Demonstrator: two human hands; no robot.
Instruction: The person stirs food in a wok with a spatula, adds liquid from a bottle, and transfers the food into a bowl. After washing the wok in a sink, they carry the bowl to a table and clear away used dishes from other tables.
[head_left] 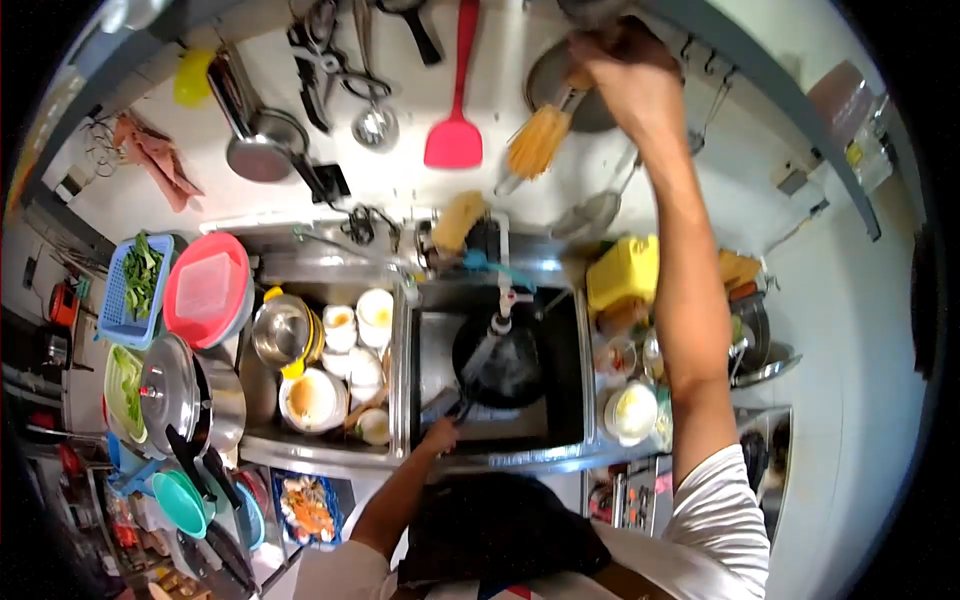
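My left hand (440, 437) is closed round the handle of a black wok (490, 362), low at the front of the right sink basin (432, 335). The wok rests tilted in the basin, under a tap (503, 322) with water running into it. Up at the wall rack, my right hand (622, 72) has its fingers wrapped round the handle of a straw-coloured bristle brush (540, 140), bristles pointing down. Behind the brush hangs a dark round pan or lid (598, 112), partly hidden by my hand.
Stacked dirty bowls (315, 400) and a steel pot (282, 330) fill the left basin. A red spatula (455, 140) and small pans (262, 145) hang on the wall. A yellow jug (620, 275) stands right of the sink; a lidded pot (220, 395) stands left.
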